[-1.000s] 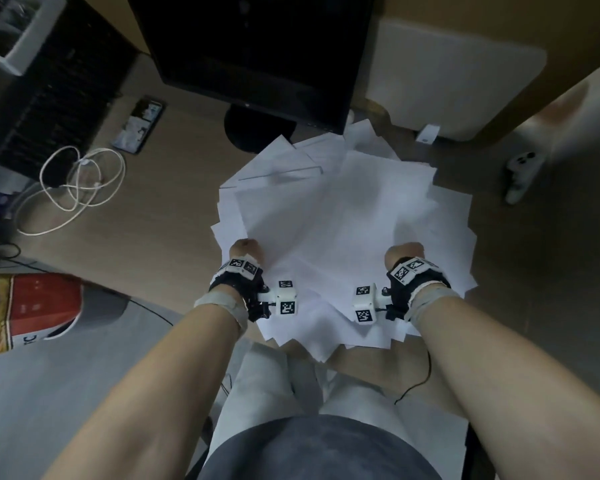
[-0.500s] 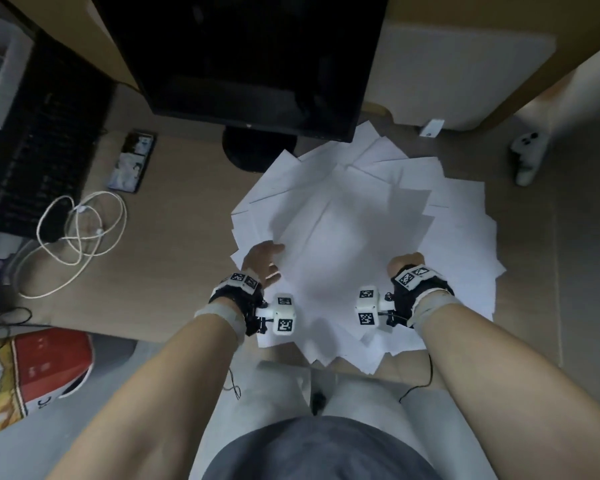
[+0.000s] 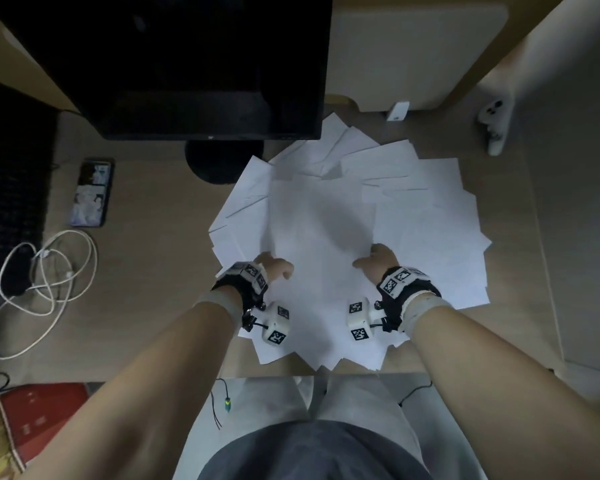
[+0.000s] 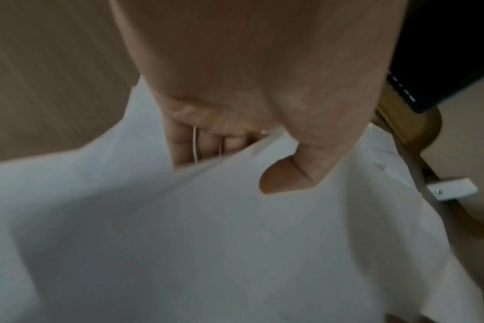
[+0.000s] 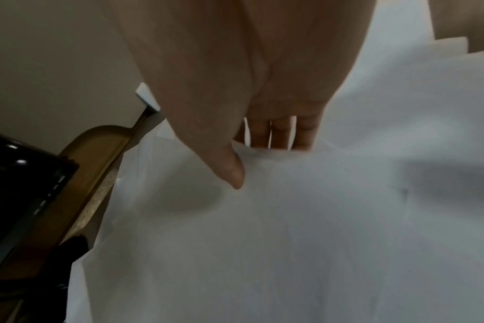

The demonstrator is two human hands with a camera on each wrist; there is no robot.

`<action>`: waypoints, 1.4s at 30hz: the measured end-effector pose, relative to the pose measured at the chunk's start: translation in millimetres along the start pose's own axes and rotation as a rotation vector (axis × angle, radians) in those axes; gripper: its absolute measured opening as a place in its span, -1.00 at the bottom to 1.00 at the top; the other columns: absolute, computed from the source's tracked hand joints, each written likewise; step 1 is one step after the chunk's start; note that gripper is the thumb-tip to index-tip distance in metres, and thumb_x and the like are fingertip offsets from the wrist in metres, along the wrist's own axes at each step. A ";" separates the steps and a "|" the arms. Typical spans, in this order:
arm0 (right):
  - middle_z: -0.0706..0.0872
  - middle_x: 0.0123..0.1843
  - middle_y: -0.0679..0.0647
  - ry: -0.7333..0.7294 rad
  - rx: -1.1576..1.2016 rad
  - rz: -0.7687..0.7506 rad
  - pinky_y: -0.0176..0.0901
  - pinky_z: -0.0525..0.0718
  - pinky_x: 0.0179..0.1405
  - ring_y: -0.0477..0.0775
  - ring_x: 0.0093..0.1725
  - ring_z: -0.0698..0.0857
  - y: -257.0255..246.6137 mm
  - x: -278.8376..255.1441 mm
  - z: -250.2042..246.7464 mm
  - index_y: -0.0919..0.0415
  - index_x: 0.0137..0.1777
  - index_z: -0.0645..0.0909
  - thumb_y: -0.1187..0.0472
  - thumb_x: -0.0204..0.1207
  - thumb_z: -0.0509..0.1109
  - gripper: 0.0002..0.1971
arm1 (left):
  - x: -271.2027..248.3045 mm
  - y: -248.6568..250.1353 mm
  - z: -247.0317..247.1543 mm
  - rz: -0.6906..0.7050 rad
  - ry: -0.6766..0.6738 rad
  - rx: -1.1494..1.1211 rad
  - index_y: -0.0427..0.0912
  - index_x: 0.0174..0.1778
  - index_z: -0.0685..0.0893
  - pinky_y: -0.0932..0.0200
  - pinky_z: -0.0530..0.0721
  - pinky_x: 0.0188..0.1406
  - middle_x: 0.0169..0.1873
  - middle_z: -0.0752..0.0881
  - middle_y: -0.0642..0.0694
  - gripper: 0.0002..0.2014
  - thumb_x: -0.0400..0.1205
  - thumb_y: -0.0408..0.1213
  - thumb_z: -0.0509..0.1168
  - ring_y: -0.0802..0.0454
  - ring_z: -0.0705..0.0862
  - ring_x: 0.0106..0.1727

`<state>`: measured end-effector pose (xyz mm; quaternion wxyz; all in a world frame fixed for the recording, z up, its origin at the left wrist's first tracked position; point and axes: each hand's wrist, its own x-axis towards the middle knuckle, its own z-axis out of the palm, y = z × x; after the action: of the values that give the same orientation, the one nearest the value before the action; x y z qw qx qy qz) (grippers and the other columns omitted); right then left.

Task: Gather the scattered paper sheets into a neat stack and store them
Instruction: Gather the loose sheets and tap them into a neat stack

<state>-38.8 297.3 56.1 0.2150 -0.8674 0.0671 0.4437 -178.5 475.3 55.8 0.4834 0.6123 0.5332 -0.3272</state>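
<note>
A loose fan of white paper sheets (image 3: 326, 220) lies on the wooden desk (image 3: 160, 271) in front of the monitor. My left hand (image 3: 278, 270) is at the pile's left side. In the left wrist view its fingers (image 4: 185, 142) slip behind a sheet edge (image 4: 152, 218) and the thumb curls at the same sheet. My right hand (image 3: 371, 259) is at the right side. In the right wrist view its thumb (image 5: 234, 172) presses on top of the paper (image 5: 290, 218) while the fingers (image 5: 279, 133) tuck under an edge. The fingertips of both hands are hidden.
A black monitor (image 3: 187, 64) and its round base (image 3: 222, 161) stand just behind the pile. A phone (image 3: 90, 192), a coiled white cable (image 3: 45, 271) and a dark keyboard (image 3: 11, 185) lie left. A white controller (image 3: 496, 123) lies at the far right. A red bag (image 3: 32, 420) sits below the desk edge.
My left hand, flat on the paper half a second ago, has curled onto a sheet edge. Both hands have shifted inward, and the right thumb now shows on top.
</note>
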 end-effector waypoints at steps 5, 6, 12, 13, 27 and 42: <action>0.44 0.38 0.28 0.187 -0.096 0.243 0.10 0.50 0.17 0.31 0.32 0.51 -2.5 -4.6 -17.6 0.32 0.53 0.16 0.00 0.42 0.45 -0.20 | 2.1 7.6 8.1 0.071 0.174 -0.311 -0.20 0.57 0.35 -0.08 0.58 0.30 0.44 0.54 -0.22 -0.03 0.21 -0.06 0.50 -0.25 0.58 0.34; 0.51 0.31 0.28 0.143 -0.068 0.257 0.06 0.52 0.01 0.29 0.23 0.59 0.1 -0.7 -20.6 0.35 0.48 0.20 -0.05 0.41 0.45 -0.21 | 0.9 9.3 12.5 0.084 0.170 -0.275 -0.17 0.57 0.37 -0.08 0.59 0.31 0.45 0.52 -0.19 0.01 0.15 -0.01 0.50 -0.26 0.57 0.36; 0.64 0.21 0.25 0.035 0.016 0.155 0.13 0.65 0.12 0.29 0.02 0.68 19.7 17.7 -29.4 0.24 0.44 0.37 -0.20 0.14 0.47 -0.11 | -12.0 30.4 46.2 0.092 0.268 0.073 0.02 0.54 0.44 -0.18 0.46 0.44 0.47 0.35 -0.21 -0.28 0.41 -0.04 0.45 -0.27 0.38 0.49; 0.62 0.25 0.25 0.014 0.060 0.128 0.17 0.64 0.16 0.28 0.02 0.65 20.9 18.7 -32.0 0.26 0.46 0.34 -0.16 0.20 0.49 -0.13 | -15.0 35.2 50.8 0.080 0.268 0.067 0.00 0.53 0.44 -0.20 0.46 0.44 0.47 0.36 -0.21 -0.28 0.41 -0.04 0.45 -0.27 0.39 0.48; 0.61 -0.18 0.16 -0.032 0.241 -0.272 -0.19 0.48 -0.19 0.07 -0.13 0.53 28.3 7.4 -101.9 0.37 -0.11 0.63 0.52 0.42 0.23 -0.83 | -55.2 67.8 78.1 0.049 0.257 -0.459 -0.26 0.18 0.55 0.12 0.54 -0.18 -0.18 0.58 -0.15 -0.63 0.45 -0.36 0.40 -0.08 0.54 -0.17; 0.50 -0.36 0.08 -0.060 0.479 -0.584 -0.30 0.51 -0.35 0.05 -0.33 0.52 -43.2 -39.9 -119.2 0.24 -0.32 0.49 0.60 0.35 0.33 -0.75 | -120.7 93.8 32.0 0.323 0.639 -0.838 -0.75 0.23 0.45 -0.19 0.59 0.19 0.16 0.61 -0.60 -0.57 0.45 -0.63 0.22 -0.44 0.61 0.23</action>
<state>38.9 281.7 162.7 0.5308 -0.7618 -0.0875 0.3609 -110.1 407.9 179.0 0.5439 0.5102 0.6375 0.1935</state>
